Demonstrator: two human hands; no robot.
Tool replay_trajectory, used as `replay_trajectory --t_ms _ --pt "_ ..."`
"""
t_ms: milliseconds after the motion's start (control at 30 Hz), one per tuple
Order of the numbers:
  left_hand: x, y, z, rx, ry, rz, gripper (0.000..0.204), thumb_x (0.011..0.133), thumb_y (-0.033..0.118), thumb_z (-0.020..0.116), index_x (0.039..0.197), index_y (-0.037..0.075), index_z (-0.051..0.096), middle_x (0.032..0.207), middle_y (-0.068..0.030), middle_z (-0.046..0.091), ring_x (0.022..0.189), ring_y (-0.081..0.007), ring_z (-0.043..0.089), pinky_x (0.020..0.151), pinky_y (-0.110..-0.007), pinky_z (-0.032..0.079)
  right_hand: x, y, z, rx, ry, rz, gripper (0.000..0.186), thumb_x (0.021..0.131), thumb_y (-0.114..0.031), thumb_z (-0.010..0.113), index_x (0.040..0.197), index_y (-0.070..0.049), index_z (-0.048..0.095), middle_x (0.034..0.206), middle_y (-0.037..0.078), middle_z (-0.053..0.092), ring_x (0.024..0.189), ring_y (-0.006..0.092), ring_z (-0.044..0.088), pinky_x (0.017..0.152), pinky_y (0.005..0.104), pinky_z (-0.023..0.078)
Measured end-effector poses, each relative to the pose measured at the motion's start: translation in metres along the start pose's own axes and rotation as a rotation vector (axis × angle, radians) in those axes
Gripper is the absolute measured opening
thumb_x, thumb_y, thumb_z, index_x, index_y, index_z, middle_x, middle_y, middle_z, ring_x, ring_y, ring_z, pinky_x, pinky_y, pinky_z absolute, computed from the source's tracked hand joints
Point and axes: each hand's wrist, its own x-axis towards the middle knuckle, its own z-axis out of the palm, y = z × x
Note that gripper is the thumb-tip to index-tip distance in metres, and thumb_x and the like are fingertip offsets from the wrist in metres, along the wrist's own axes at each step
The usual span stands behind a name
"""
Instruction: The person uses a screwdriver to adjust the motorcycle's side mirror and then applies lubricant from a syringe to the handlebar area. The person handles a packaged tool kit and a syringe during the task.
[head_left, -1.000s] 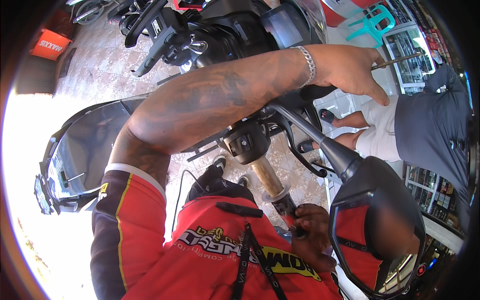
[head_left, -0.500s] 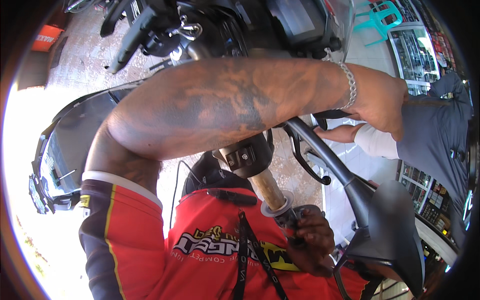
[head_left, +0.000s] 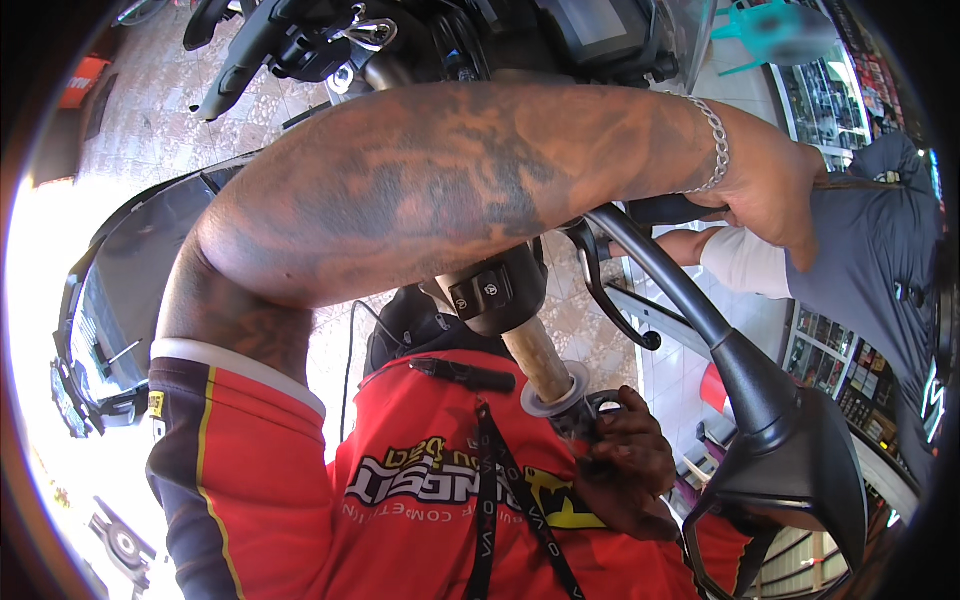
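Observation:
My left arm stretches across from the left, a silver chain bracelet (head_left: pixel 720 145) on its wrist. The left hand (head_left: pixel 770 185) is in front of a co-worker's dark grey clothing (head_left: pixel 870 250); its fingers are mostly hidden, and I cannot tell whether it touches anything. Below the forearm, a motorcycle handlebar shows a tan bare tube (head_left: pixel 538 358) with a pale flange (head_left: pixel 556 392). Beyond the flange is a dark end piece (head_left: pixel 572 425), and my right hand (head_left: pixel 632 465) has its fingers curled round it. A black switch housing (head_left: pixel 490 298) sits at the tube's other end.
The brake lever (head_left: pixel 605 290) and a mirror (head_left: pixel 790 470) on its black stem are close to my hands. The co-worker's forearm (head_left: pixel 682 246), with a pale sleeve, reaches in behind them. Further off are a teal chair (head_left: pixel 745 35), display cases (head_left: pixel 805 95) and a dark windscreen (head_left: pixel 150 270).
The view has shifted slightly. My left forearm and hand appear a little higher, and the mirror shows sharper. My right hand stays at the dark end piece.

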Motion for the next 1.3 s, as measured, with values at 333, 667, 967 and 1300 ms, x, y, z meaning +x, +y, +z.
replay_trajectory --t_ms 333,667,967,1300 --pt "-0.001 -0.004 0.002 0.083 -0.023 -0.035 0.082 0.094 0.034 0.062 0.155 -0.004 0.022 0.049 -0.0127 0.06 0.051 -0.0219 0.062 0.097 -0.027 0.047 0.005 0.0 0.004 0.005 -0.038 0.052 0.034 0.083 -0.018 0.07 0.115 -0.008 0.062 0.098 0.012 0.071 0.097 0.0294 0.071 0.086 0.0414 0.06" --pt "-0.013 0.009 0.003 0.156 0.005 -0.092 0.08 0.091 0.039 0.062 0.152 -0.002 0.03 0.049 -0.0117 0.06 0.056 -0.022 0.064 0.074 -0.033 0.053 0.004 -0.005 0.008 0.018 -0.066 0.117 0.044 0.079 -0.006 0.081 0.118 -0.01 0.062 0.101 0.011 0.071 0.099 0.0281 0.071 0.086 0.0392 0.061" --pt "-0.009 0.001 0.007 0.183 0.085 0.052 0.082 0.091 0.039 0.062 0.154 -0.001 0.03 0.051 -0.0113 0.062 0.069 -0.0211 0.068 0.075 -0.033 0.054 0.002 0.001 0.018 -0.147 -0.077 -0.151 0.039 0.084 -0.004 0.079 0.118 -0.006 0.06 0.1 0.013 0.071 0.094 0.0286 0.072 0.079 0.04 0.063" --pt "-0.005 -0.005 0.009 0.161 0.071 -0.049 0.08 0.087 0.038 0.068 0.152 0.003 0.038 0.075 -0.0164 0.068 0.077 -0.0259 0.072 0.07 -0.04 0.056 -0.011 0.015 0.05 -0.021 0.39 -0.093 0.076 0.104 -0.062 0.016 0.1 -0.002 0.063 0.075 0.012 0.063 0.077 0.0299 0.064 0.106 0.066 0.039"
